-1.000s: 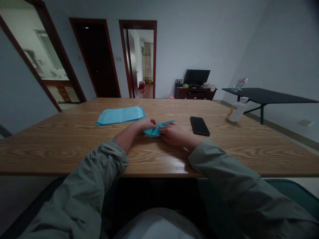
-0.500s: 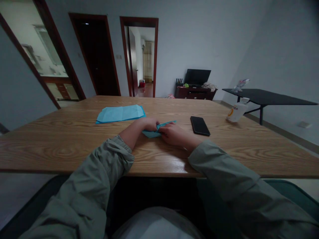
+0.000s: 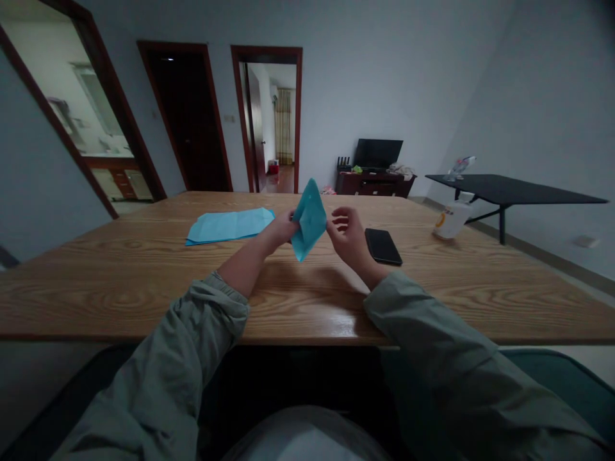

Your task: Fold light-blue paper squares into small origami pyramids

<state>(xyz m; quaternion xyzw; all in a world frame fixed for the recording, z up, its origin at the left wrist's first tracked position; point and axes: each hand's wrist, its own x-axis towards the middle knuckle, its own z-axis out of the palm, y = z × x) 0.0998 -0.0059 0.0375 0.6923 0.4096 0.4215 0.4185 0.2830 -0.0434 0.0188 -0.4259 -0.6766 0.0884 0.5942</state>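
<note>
A piece of folded blue paper point(image 3: 310, 221) is held up above the table, tilted on edge in a diamond-like shape with creases across its face. My left hand point(image 3: 282, 230) grips its left side, the fingertips partly hidden behind the sheet. At the right corner of the paper, my right hand point(image 3: 346, 234) meets the edge with thumb and forefinger; its other fingers are curled and a little apart. Beyond my left forearm lies a stack of flat blue paper point(image 3: 228, 226) with fold lines.
A black phone point(image 3: 383, 246) rests on the wooden table point(image 3: 144, 282) right of my right hand. Farther right stands a white container point(image 3: 451, 221) with an orange mark. Behind it is a black table point(image 3: 519, 190) bearing a clear plastic item.
The folded paper has come up off the tabletop and now stands tilted in the air. Both hands rose with it, and my right hand shifted slightly right to its corner.
</note>
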